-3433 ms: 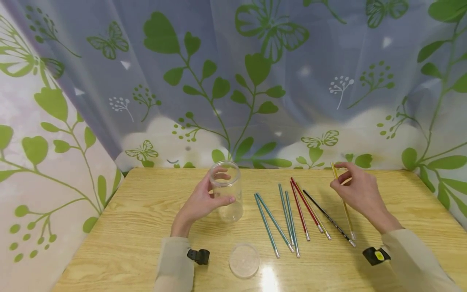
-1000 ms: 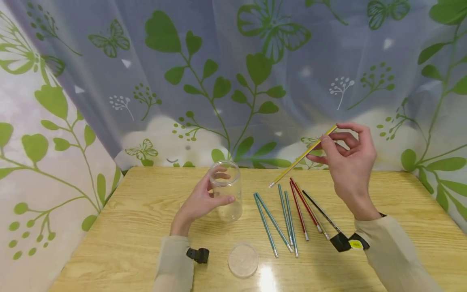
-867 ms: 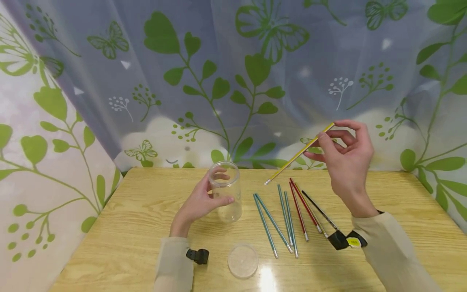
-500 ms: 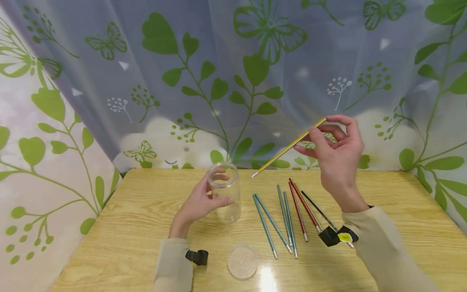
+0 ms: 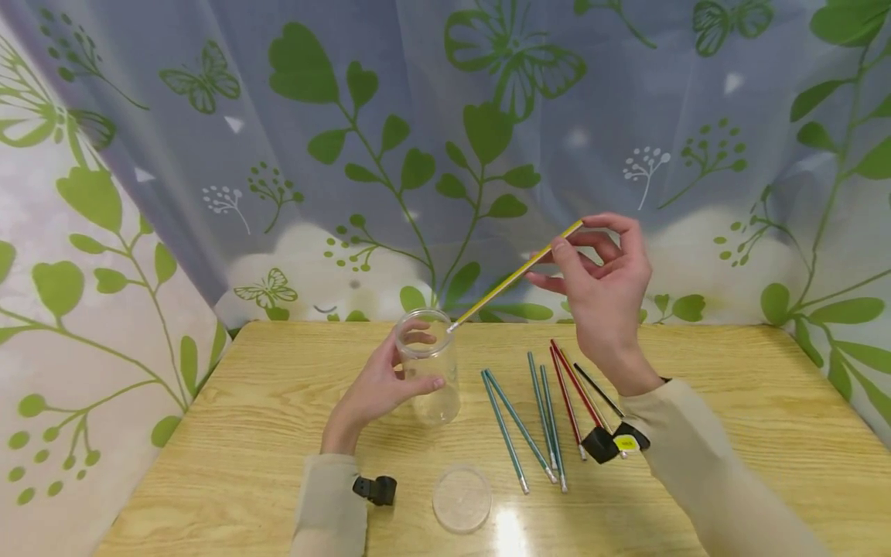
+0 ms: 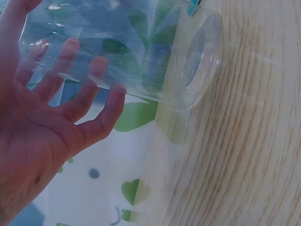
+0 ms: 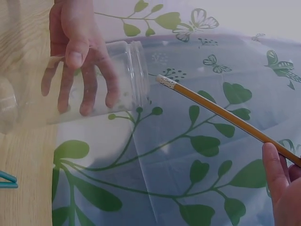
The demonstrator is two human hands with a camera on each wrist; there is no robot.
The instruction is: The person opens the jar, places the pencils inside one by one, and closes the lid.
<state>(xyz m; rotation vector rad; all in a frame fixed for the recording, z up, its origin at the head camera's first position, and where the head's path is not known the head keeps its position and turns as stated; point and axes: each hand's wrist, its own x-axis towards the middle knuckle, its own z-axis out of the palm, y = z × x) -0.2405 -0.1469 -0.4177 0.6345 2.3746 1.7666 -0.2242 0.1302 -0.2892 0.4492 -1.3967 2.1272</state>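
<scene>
My left hand [image 5: 379, 391] curls round a clear plastic jar [image 5: 442, 398] that stands upright on the table; the left wrist view shows the fingers [image 6: 96, 70] against its wall. Nothing is seen inside the jar. With thumb and fingertips, my right hand [image 5: 605, 294] pinches a yellow pencil [image 5: 511, 280] near its upper end. The pencil slants down to the left, its white eraser end at the jar's rim. In the right wrist view the eraser [image 7: 165, 81] is just off the jar's mouth [image 7: 140, 75].
Right of the jar lie several teal pencils [image 5: 504, 433], two red pencils [image 5: 569, 402], another yellow pencil and a black pencil [image 5: 599, 389], partly behind the right wrist's camera [image 5: 602, 445]. A clear round lid [image 5: 462, 500] lies in front on the wooden table [image 5: 264, 456]. A patterned curtain [image 5: 390, 193] hangs behind.
My right hand has lifted the yellow pencil off the table, turned it eraser-end down and carried it left to the jar's rim. The left hand and jar have stayed in place.
</scene>
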